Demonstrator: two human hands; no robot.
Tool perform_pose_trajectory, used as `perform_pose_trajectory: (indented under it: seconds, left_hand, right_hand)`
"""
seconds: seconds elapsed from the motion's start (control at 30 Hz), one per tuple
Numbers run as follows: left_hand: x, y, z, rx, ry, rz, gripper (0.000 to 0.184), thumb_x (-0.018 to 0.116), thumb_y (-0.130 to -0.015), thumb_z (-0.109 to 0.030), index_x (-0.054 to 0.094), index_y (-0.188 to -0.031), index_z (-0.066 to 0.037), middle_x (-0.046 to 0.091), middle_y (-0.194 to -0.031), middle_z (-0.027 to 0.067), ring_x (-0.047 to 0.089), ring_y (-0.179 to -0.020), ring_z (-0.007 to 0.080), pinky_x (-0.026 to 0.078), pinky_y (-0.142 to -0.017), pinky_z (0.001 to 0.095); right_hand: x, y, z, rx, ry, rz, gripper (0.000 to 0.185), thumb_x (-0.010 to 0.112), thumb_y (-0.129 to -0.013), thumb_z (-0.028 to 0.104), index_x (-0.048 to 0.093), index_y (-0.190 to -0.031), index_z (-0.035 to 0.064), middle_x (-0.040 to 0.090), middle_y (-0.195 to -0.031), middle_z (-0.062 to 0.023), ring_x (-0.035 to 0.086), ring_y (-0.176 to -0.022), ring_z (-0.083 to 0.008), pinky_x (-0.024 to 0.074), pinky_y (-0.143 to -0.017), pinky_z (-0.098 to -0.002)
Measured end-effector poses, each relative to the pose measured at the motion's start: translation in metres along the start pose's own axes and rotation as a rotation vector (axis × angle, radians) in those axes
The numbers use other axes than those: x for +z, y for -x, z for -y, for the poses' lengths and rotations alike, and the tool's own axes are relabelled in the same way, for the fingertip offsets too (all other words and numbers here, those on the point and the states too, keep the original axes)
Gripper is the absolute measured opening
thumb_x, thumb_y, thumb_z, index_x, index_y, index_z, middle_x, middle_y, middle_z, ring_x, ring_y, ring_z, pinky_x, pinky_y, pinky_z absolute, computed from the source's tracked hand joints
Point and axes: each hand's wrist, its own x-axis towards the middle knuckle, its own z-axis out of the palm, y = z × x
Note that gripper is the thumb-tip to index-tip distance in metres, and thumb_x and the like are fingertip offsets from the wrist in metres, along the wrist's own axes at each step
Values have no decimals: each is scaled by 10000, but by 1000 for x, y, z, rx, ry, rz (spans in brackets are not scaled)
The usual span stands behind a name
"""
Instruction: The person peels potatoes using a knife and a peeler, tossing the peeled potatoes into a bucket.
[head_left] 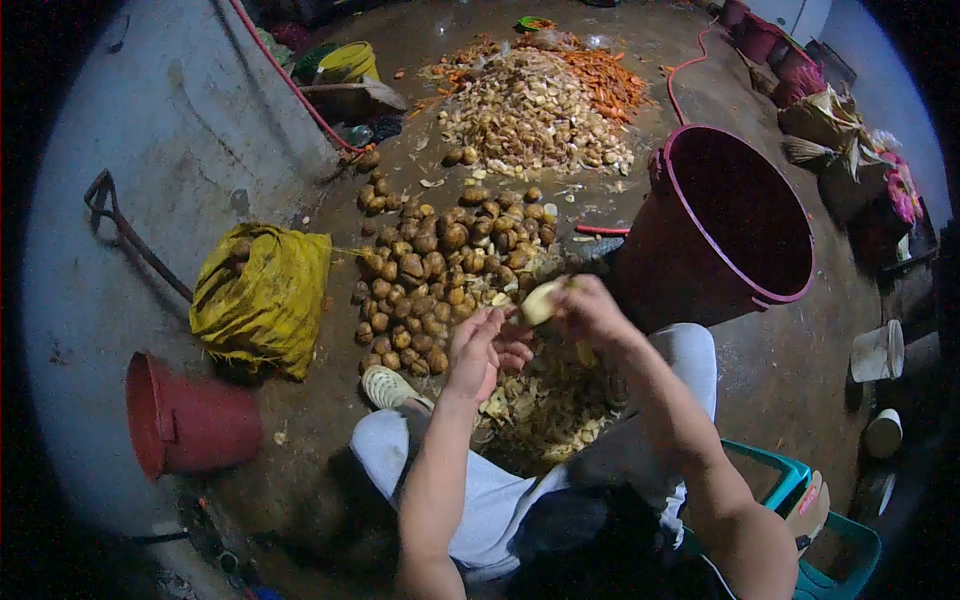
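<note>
A pale peeled potato (540, 303) is between my hands, above a heap of peelings (540, 415). My right hand (590, 308) is closed at the potato's right end, slightly blurred by motion. My left hand (485, 350) is close to its lower left end, with the fingers bent inward. A small dark shape shows by the left fingertips, too blurred to name. Just beyond my hands, many unpeeled brown potatoes (425, 265) lie in a spread pile on the floor.
Farther out is a large heap of pale peeled pieces (535, 110), with orange pieces (610, 85) beside it. A big maroon tub (640, 250) stands at the right. To the left are a yellow sack (280, 300) and a tilted red bucket (210, 420). A teal stool (790, 480) is near my right arm.
</note>
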Motion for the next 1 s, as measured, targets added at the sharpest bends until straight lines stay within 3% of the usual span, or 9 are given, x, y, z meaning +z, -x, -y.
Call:
perform_pose_trajectory:
  seconds: [0.13,0.17,0.23,0.33,0.43,0.53,0.7,0.9,1.0]
  left_hand:
    - [-19,0,-12,76,-11,-95,354,482,-980,-290,516,-1180,0,662,-941,165,675,-745,234,563,-618,334]
    - [-25,2,-17,125,-35,-111,347,480,-978,-284,519,-1181,-6,661,-950,165,672,-770,231,570,-636,350]
    - [-34,9,-29,178,-33,-170,350,489,-976,-297,523,-1177,-14,663,-946,148,666,-767,218,558,-637,334]
    - [-50,15,-43,204,-41,-282,337,496,-975,-312,538,-1156,-31,653,-949,100,646,-777,188,522,-645,305]
    - [-65,22,-52,248,-54,-331,336,514,-967,-309,543,-1159,-35,643,-944,96,624,-809,177,500,-697,312]
    - [-76,31,-57,274,-76,-392,337,529,-958,-300,546,-1165,-34,638,-941,91,621,-818,181,496,-704,308]
    - [-116,40,-57,318,-34,-527,319,568,-946,-246,556,-1153,-4,648,-930,111,631,-783,193,502,-669,309]
    - [-215,8,-25,262,-27,-808,279,636,-897,-241,575,-1081,-41,642,-888,91,617,-745,199,497,-652,327]
    - [-273,-14,30,123,-93,-988,273,689,-851,-240,580,-1019,-55,635,-860,86,611,-691,208,502,-615,340]
  right_hand:
    - [-81,7,47,-152,-988,-265,277,501,-893,365,549,-850,95,420,-547,51,379,-414,-73,321,-372,-232]
    - [-107,10,43,-498,-898,-201,373,438,-938,453,536,-865,100,406,-547,53,339,-414,-44,285,-374,-207]
    - [-120,18,53,-499,-955,-417,417,391,-960,506,530,-831,135,377,-529,55,319,-406,-45,260,-367,-206]
    - [-133,11,27,-363,-792,-345,306,482,-940,416,570,-891,127,382,-552,44,340,-433,-53,282,-375,-212]
    - [-86,-20,-11,-93,52,-486,221,613,-878,264,651,-894,46,508,-605,29,472,-516,-63,369,-438,-224]
    - [-63,-61,-97,46,609,-121,371,731,-775,249,638,-1018,-16,651,-824,-92,608,-699,-156,505,-665,-352]
    - [-48,-91,-234,436,970,78,310,675,-741,129,625,-1007,-23,664,-860,-167,634,-765,-284,499,-684,-413]
    - [-49,-111,-322,14,793,136,498,635,-795,157,527,-1256,3,624,-1088,-250,591,-958,-398,469,-864,-450]
    - [-46,-132,-354,71,939,74,517,635,-801,160,505,-1277,8,576,-1144,-252,560,-1006,-408,459,-885,-454]
